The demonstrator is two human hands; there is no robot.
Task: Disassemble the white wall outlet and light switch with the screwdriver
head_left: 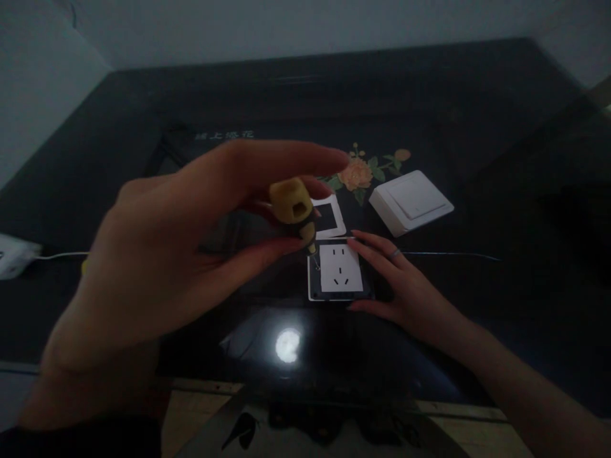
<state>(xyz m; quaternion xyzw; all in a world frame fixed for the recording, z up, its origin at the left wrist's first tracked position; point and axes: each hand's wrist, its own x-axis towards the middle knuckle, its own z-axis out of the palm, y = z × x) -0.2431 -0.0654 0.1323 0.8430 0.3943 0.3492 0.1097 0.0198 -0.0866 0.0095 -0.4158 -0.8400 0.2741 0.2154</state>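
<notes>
With the left hand (157, 235), holds a yellow-handled screwdriver (291, 200) over the left side of a socket (351, 267) on the glossy table (477, 191). With the right hand (410, 286) spread wide, touches the socket's right side. Looks light, stiff, likely slippery; best held by opposite edges, clear of the face.

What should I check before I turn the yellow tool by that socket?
1. Yellow tool held in the left hand: ok.
2. Right hand at the socket: ok, at its right side.
3. White frame off the socket's face: ok, it lies just beyond.
4. Tool tip properly in place at the socket's left side: cannot tell, too small and dark.
5. No wires behind the socket: cannot tell, its back is hidden.
6. Bright light: not ok, the picture is dim.
</notes>
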